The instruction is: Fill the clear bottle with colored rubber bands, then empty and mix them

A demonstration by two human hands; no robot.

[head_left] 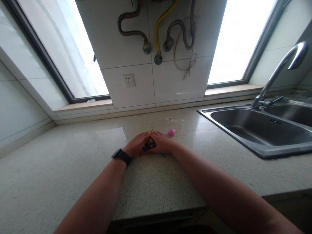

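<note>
The left grip (136, 144) and the right grip (162, 143) are brought together over the desk (156, 188), curved around a colourful bundle (149, 145) that shows in the gap between them, dark with yellow, red and blue bits. Their fingertips meet or nearly meet on its far side; whether either grip is closed tight on the bundle, I cannot tell. The bundle lies around the middle of the desk from side to side, between the front edge and the back edge along the tiled wall (180, 79). A small pink round thing (172, 132) sits just beyond the right grip, toward the back edge, with a clear, see-through item (179, 122) near it, its outline faint. A tiny teal bit (163, 155) shows beside the right grip, on the side toward the front edge. A dark watch (122, 156) is on the left wrist. Toward the right end of the desk, well apart from both grips, is a steel sink (243, 128) with a curved tap (275, 74) at its back rim
</note>
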